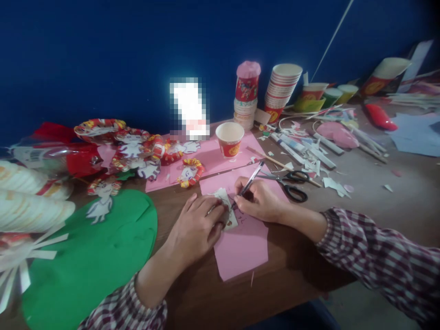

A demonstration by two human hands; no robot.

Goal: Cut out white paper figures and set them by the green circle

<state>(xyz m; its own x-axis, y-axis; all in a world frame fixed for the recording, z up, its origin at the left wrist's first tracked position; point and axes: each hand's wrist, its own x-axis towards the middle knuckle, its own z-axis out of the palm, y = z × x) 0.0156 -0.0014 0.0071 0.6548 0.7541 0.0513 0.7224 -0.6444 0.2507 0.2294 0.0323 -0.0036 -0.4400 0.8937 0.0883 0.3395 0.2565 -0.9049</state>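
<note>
Seated or standing, we cannot tell which, we work in checked sleeves at a brown table [288, 261] before a blue wall [120, 50]. Our left hand [199, 224] lies palm down with bent fingers, pressing a small white card [231, 222] against a pink sheet [240, 254]. Our right hand [257, 198] grips a pen [252, 178] between thumb and fingers, the pen tilted with its lower end at the card's right edge; we cannot tell whether the tip touches it. Dark marks show on the card and on the pink sheet beside it.

Just beyond our right hand lie black-handled scissors [296, 192], open, close to a thin wooden stick [271, 158]. A paper cup [229, 141] stands upright on pink paper ahead of us, in front of a pink-topped stack [247, 87] and a leaning stack of cups [282, 91]. To the right, markers [292, 150] lie among paper scraps [337, 187]. To our left, a cut-out figure [100, 204] with a red and yellow ring rests on green paper [103, 261], near more such figures [132, 145].
</note>
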